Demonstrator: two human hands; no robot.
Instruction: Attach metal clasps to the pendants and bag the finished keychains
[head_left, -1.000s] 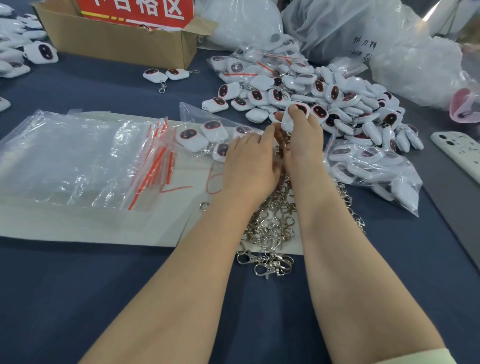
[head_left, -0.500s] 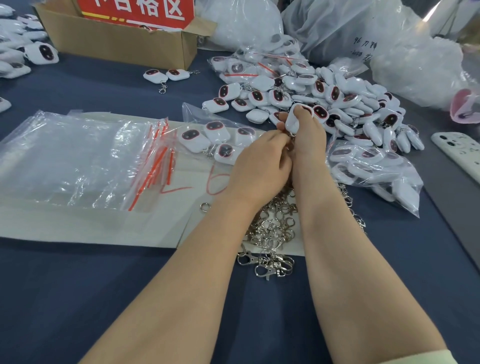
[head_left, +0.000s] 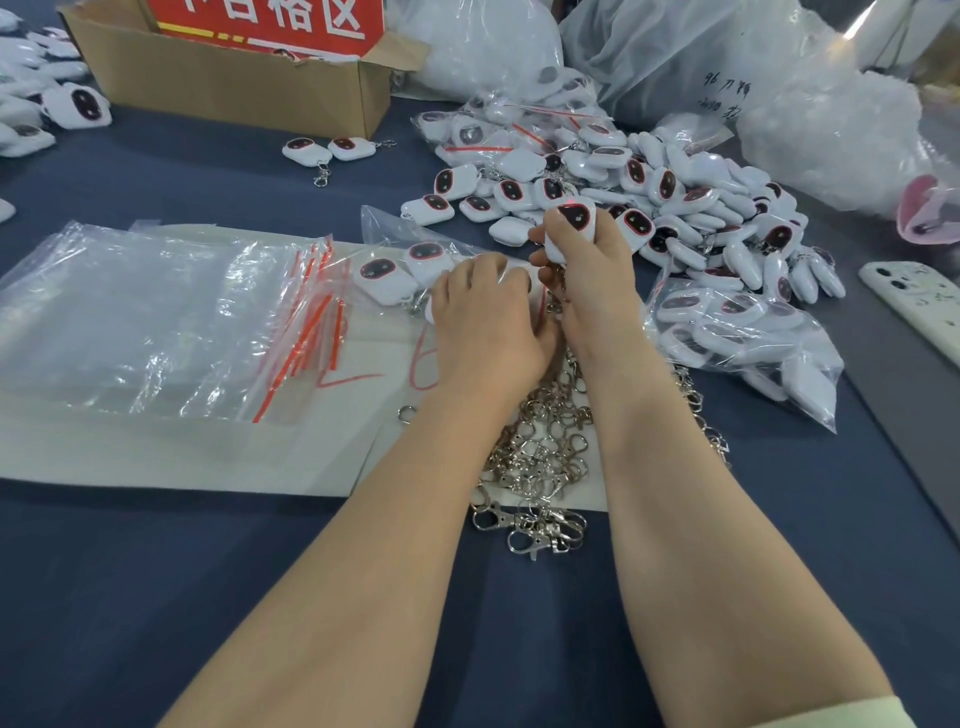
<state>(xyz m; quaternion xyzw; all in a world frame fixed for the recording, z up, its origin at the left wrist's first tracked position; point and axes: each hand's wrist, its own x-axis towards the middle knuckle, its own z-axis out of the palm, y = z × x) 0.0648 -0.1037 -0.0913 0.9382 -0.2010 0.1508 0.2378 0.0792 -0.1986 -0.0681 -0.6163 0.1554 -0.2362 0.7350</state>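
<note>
My right hand (head_left: 592, 280) grips a white pendant with a dark face (head_left: 574, 221), held upright, with a metal clasp hanging under it by my fingers. My left hand (head_left: 483, 317) lies just left of it, fingers curled on the mouth of a clear zip bag (head_left: 384, 234) that holds several finished keychains. A heap of loose metal clasps (head_left: 540, 452) lies under both wrists. Beyond my right hand spreads a pile of white pendants (head_left: 675, 192).
A stack of empty red-striped zip bags (head_left: 156, 312) lies on white paper (head_left: 156, 457) at left. A filled bag (head_left: 737, 338) sits at right, a phone (head_left: 914, 301) beyond it. A cardboard box (head_left: 234, 83) and two keychains (head_left: 327, 148) are at the back.
My left hand has left the pendant and moved left onto the bag's mouth. My right hand keeps the pendant, now turned with its dark face toward me.
</note>
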